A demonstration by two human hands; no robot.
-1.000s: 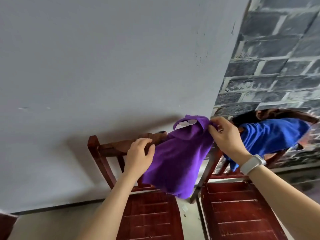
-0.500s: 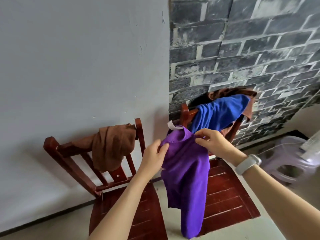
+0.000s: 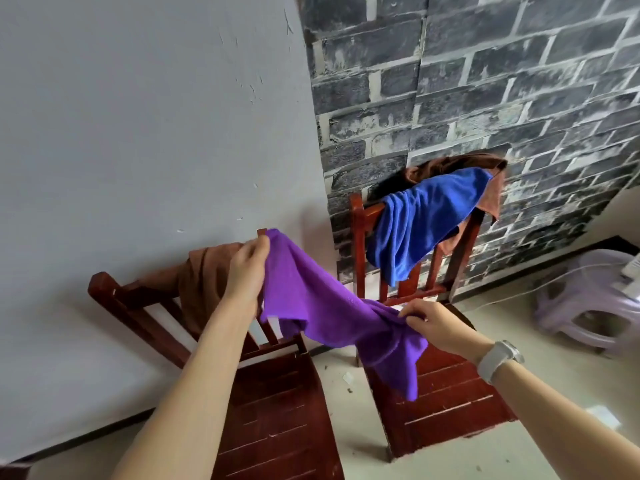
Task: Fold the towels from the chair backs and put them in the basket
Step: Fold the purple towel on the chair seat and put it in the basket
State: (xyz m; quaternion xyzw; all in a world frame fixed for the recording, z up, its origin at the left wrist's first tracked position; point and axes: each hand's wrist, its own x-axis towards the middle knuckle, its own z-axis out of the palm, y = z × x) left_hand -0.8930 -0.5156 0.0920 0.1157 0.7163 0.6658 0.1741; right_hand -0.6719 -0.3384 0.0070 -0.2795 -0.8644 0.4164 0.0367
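The left hand (image 3: 246,271) is pinching an upper corner of the purple towel (image 3: 322,303) while the right hand (image 3: 437,325) is gripping its lower edge, fingers curled into the cloth, so the towel is hanging stretched in the air between the two wooden chairs. A brown towel (image 3: 201,278) is lying over the left chair (image 3: 277,410) back; a blue towel (image 3: 422,220) is draping over the right chair (image 3: 450,403) back.

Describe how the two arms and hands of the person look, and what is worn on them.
Both forearms are bare, with no sleeves in view. The left hand shows no glove, ring or band. Just behind the right hand, the wrist carries a smartwatch with a pale, whitish strap and a rounded light case. The fingernails look short and unpainted, as far as the picture shows.
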